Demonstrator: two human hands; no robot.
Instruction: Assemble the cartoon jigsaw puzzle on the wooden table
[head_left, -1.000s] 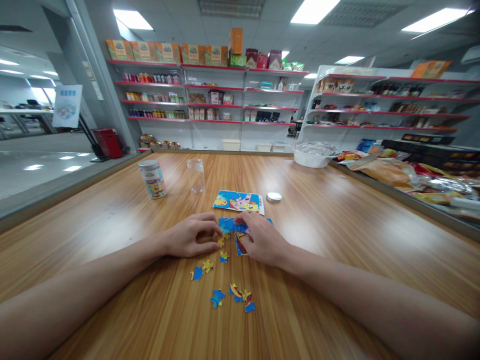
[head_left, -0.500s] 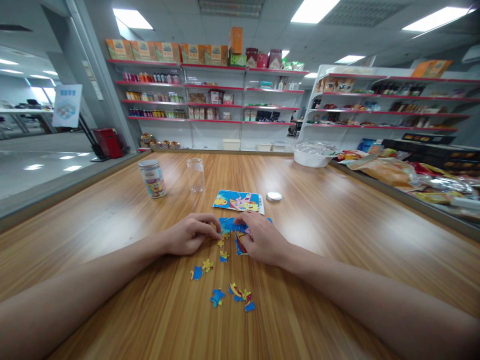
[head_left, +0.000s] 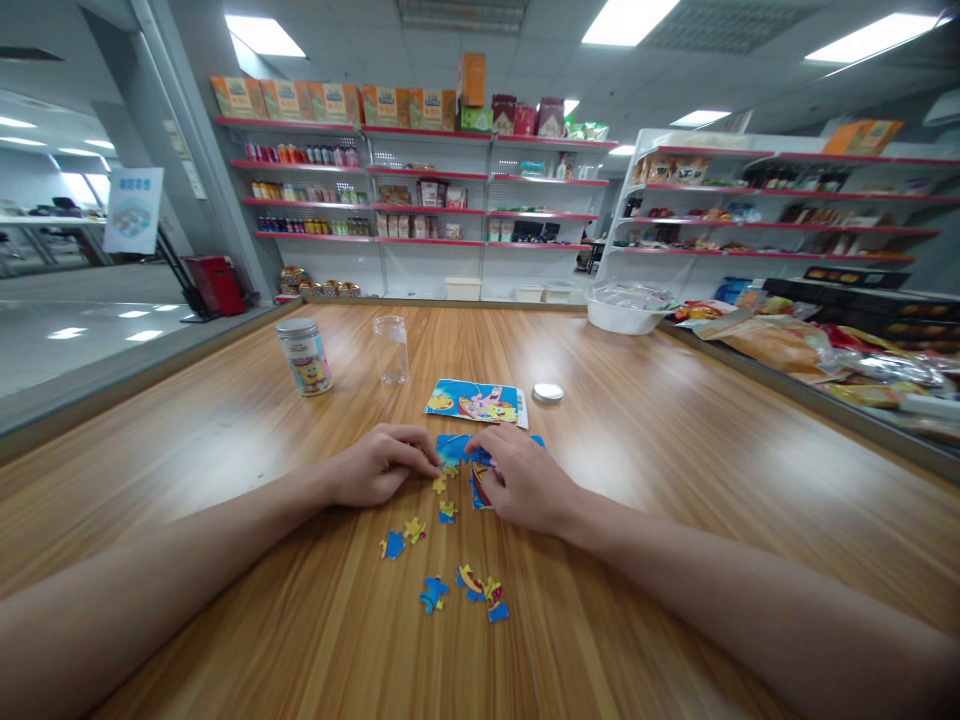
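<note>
Both hands pinched at the assembled puzzle patch (head_left: 459, 447) on the table (head_left: 675, 450) — left hand (head_left: 379, 465) and right hand (head_left: 525, 480) closed on its edges — so pressing flat, not sliding, seemed wisest, loose pieces (head_left: 450, 585) lying just nearer the person.

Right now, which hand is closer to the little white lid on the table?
Right. The right hand lies just below the white lid; the left hand sits farther off, down to its left.

Printed tin (head_left: 304, 356); clear jar (head_left: 391, 350); lid (head_left: 547, 392); white bowl (head_left: 624, 313).
</note>
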